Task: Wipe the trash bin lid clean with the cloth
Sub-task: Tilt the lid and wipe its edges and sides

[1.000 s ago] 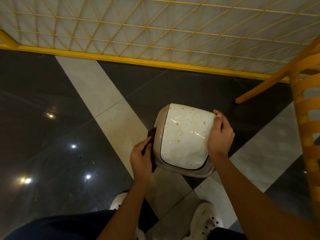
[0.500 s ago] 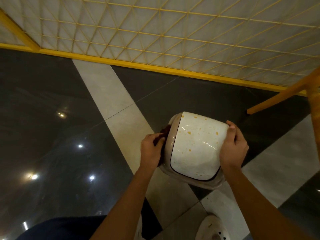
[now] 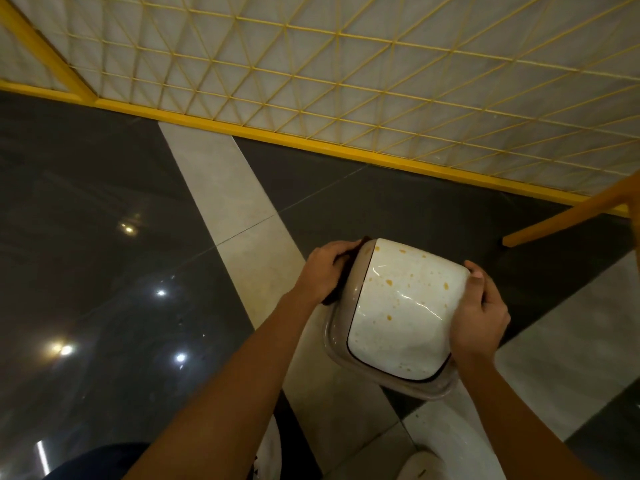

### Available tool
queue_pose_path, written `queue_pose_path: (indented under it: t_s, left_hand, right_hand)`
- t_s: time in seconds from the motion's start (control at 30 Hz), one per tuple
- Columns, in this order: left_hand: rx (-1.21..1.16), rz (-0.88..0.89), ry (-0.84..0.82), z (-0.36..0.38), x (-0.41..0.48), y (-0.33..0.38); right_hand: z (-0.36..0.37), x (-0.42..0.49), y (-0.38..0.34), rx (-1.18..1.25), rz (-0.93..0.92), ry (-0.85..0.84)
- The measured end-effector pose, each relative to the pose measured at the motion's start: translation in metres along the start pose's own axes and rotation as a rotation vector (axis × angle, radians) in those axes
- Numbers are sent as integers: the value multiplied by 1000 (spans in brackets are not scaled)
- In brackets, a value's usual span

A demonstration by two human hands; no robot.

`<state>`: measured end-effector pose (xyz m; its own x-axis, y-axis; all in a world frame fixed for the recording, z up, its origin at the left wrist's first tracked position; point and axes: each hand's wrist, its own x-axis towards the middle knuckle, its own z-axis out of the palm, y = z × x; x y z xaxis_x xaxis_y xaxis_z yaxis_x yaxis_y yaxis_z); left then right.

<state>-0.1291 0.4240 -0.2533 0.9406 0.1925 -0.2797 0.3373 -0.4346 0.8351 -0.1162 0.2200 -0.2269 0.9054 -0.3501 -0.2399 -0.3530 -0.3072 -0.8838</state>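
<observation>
The left hand [image 3: 325, 268] has slid along the left side of the trash bin lid [image 3: 401, 306] from its nearer half up to its far left corner, carrying the dark cloth [image 3: 335, 295] with it. The fingers are curled over the cloth and clamp it against the beige frame [image 3: 337, 336], so only a dark strip shows between palm and plastic. The right hand [image 3: 479, 320] has kept its place on the lid's right edge, fingers wrapped round it and thumb on top, holding the lid up in the air above the floor [image 3: 138, 271].

That stroke looks to have covered only the frame's left side. The white flap [image 3: 408, 323] in the middle of the lid still carries its orange spots [image 3: 388, 282] (scattered mostly across the far half), so by my reading the main wiping is not yet done, and the cloth needs to come round onto the flap's face.

Beyond the lid runs a yellow mesh panel [image 3: 346, 81] with a solid yellow bar at its foot. To the lid's right, well apart, an orange chair leg [image 3: 568, 216] slants in. Below the lid a white shoe [image 3: 426, 462] shows at the frame's bottom. Nothing lies between cloth and flap; the only hindrance I can judge is the right hand's own grip, which covers the lid's right edge.
</observation>
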Motion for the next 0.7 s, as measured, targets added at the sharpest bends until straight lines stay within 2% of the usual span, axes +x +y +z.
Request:
queue_pose_path:
  t_s: [0.13, 0.27, 0.37, 0.47, 0.7]
  left_hand:
    - [6, 21, 72, 2, -14, -12]
    - [56, -63, -50, -5, 9, 10]
    - [66, -61, -123, -9, 21, 22]
    - [21, -43, -122, -12, 17, 23]
    - [97, -5, -181, -15, 24, 35]
  right_hand:
    - [0, -1, -2, -4, -12, 0]
    - [-1, -3, -3, 7, -7, -1]
    - [0, -3, -2, 9, -2, 0]
    - [1, -2, 0, 7, 7, -1]
    - [0, -2, -1, 1, 10, 2]
